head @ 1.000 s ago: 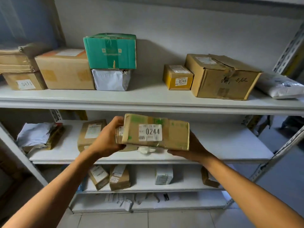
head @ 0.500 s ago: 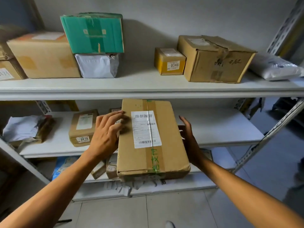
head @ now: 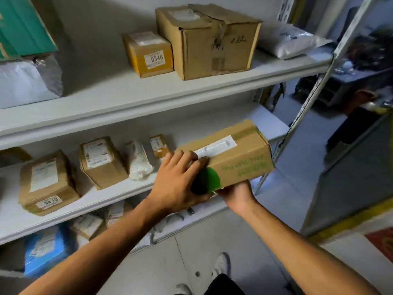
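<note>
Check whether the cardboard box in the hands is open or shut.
Shut: the cardboard box, held by the left hand and right hand, has flat flaps under a shipping label.

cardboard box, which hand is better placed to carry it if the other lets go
Likely the right hand: it sits under the cardboard box, bearing it. The left hand only grips the near end from above.

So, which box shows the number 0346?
The small yellow box on the upper shelf, left of the bigger brown box, which bears handwriting instead.
</note>
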